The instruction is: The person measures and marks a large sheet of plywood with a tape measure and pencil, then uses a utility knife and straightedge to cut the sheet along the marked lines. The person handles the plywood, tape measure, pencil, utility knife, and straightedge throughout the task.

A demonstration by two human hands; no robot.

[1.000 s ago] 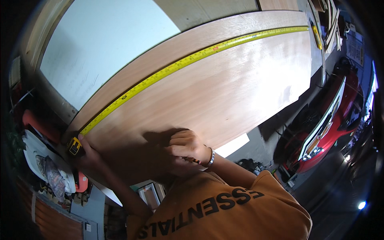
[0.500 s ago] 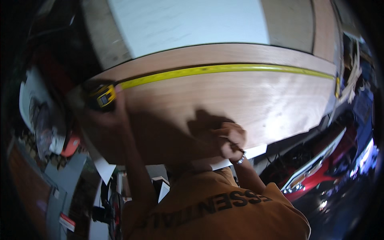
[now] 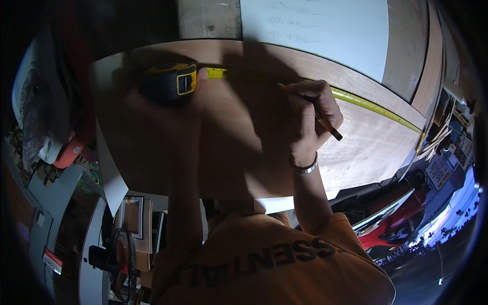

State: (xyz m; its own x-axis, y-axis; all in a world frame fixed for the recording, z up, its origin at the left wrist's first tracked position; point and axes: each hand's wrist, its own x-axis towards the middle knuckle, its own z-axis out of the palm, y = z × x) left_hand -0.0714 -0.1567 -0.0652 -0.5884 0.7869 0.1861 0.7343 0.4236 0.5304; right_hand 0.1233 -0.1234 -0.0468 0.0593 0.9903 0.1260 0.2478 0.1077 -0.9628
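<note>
My left hand [image 3: 175,116] is wrapped round a black and yellow tape measure [image 3: 166,85] at the left part of a plywood sheet [image 3: 223,147]. Its yellow blade [image 3: 376,108] is drawn out to the right along the sheet's far side, reaching the right edge. Between the fingers of my right hand [image 3: 311,109] is a pencil [image 3: 330,127], its blunt end sticking out behind the hand. The fingertips rest at the blade, about midway along it, and hide part of it. Deep shadow covers much of the left hand and the sheet.
Beyond the sheet lies a white panel [image 3: 315,30] with faint pencil writing. An electric fan [image 3: 124,264] and a framed panel [image 3: 133,216] stand at the lower left. Something red [image 3: 394,223] is at the right. Wood strips [image 3: 439,137] lie past the right end.
My right hand has moved up from the sheet's near side to the tape blade, with the pencil in it. My left hand still holds the tape measure. The whole view has shifted.
</note>
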